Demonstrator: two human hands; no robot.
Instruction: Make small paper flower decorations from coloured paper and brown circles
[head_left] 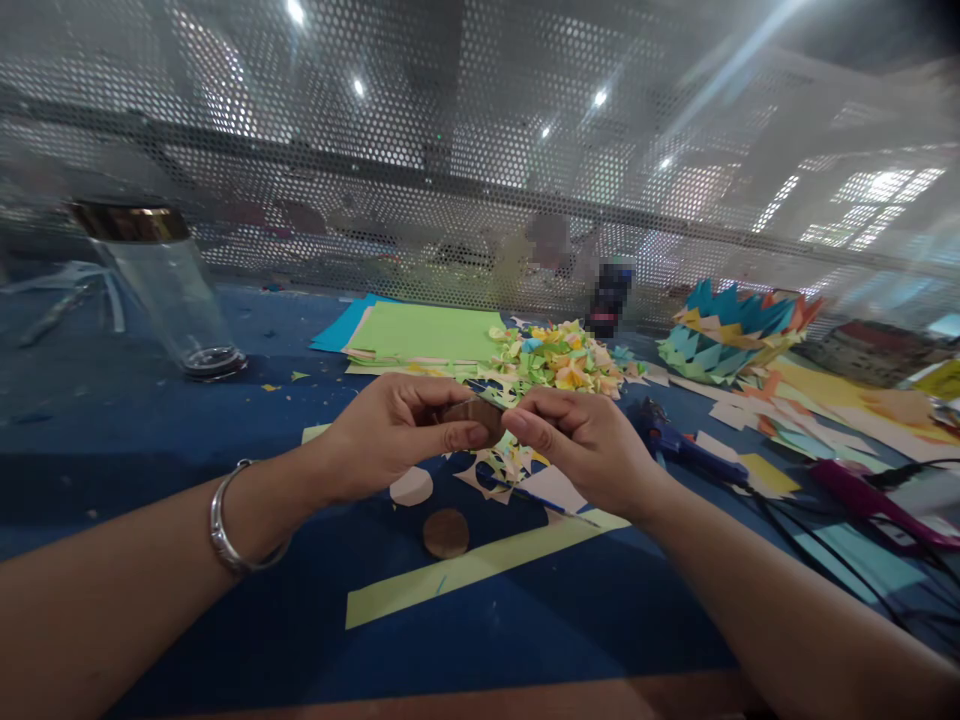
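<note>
The left hand (pixel 405 425) grasps a thin, round brown disc (pixel 492 418) between thumb and fingers, above the blue work table (pixel 300 650). The right hand (pixel 581 440), thumb and forefinger pinched together, appears to grip its near edge; the fingers obscure the contact. A second round brown disc (pixel 446 534) lies beside a long pale-yellow paper strip (pixel 480 567).

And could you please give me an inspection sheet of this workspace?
Surface: blue table, scattered with scraps.
Job's things: one brown disc held; a second disc lies beside the paper strip.
Clutter: paper heap beside green sheets; lidded jar at left.
Grips: left grip pinches the held disc; right grip at its edge, pinch unclear.
Cables: black cables at right, near the blue tool.
Surroundings: perforated screen behind the table.
</note>
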